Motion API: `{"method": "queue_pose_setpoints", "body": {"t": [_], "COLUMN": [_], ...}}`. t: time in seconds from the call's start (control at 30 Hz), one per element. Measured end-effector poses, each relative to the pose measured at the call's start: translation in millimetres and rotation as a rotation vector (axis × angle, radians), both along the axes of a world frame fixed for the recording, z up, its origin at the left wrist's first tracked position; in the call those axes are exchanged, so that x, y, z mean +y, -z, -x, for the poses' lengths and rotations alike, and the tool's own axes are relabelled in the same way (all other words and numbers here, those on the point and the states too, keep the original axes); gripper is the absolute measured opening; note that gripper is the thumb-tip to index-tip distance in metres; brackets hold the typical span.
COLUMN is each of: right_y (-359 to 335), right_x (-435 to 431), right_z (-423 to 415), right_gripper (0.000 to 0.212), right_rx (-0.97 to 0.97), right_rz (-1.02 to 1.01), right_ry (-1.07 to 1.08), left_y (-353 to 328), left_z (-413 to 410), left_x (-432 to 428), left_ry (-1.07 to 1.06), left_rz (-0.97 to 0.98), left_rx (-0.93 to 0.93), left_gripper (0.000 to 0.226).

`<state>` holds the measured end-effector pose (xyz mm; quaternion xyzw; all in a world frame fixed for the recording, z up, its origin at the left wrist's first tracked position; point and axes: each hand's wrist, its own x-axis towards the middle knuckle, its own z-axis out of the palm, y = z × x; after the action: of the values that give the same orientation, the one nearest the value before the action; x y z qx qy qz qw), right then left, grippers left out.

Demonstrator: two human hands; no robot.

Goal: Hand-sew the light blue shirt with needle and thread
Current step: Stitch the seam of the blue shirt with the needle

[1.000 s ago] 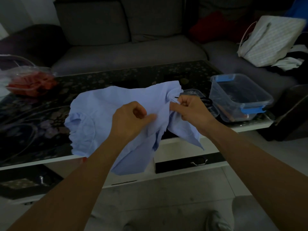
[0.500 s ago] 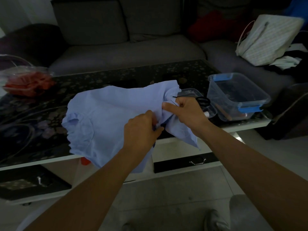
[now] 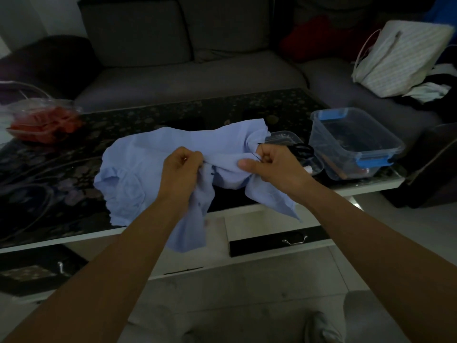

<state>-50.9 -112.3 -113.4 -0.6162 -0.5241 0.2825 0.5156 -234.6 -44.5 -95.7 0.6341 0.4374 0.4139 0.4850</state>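
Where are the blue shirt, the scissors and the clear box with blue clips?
light blue shirt (image 3: 148,164), head view, its flat left part.
scissors (image 3: 302,150), head view, dark handle loops.
clear box (image 3: 373,161), head view, blue clip on its near rim.

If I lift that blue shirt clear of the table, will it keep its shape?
Probably not: the shirt sags in folds over the table edge, so likely floppy. Seems light too; left hand and right hand pinch it up.
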Motion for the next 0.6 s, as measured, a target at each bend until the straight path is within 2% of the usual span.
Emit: {"method": "queue_pose_setpoints", "body": {"t": [0.17, 0.23, 0.3, 0.43, 0.6], "right_y": [-1.2, -1.2, -1.2, -2.9, -4.7], "right_x": [-4.3, -5.6, -6.4, -7.9, -9.3], "right_z": [-4.5, -3.3, -2.8, -1.8, -0.8], "right_gripper": [0.031, 0.031, 0.029, 0.034, 0.032], "right_rx": [0.035, 0.049, 0.052, 0.06, 0.031], "right_rz": [-0.072, -0.097, -0.118, -0.118, -0.114], "right_ry": [-0.023, -0.06, -0.084, -0.098, -0.095], "left_y": [-11.5, -11.8, -11.2, -13.2, -12.5], "left_z": [1.7, 2.9, 1.4, -0.8, -5.3], "left_x": [-1.9, -2.1, -3.5, -6.1, -4.1], "left_ry": [0.15, 0.234, 0.269, 0.242, 0.256], "left_rz": [0.06, 0.005, -0.089, -0.141, -0.22], "left_rx": [0.055, 0.102, 0.15, -0.013, 0.039], "left_gripper": [0.014, 0.021, 0.019, 0.015, 0.027]}}
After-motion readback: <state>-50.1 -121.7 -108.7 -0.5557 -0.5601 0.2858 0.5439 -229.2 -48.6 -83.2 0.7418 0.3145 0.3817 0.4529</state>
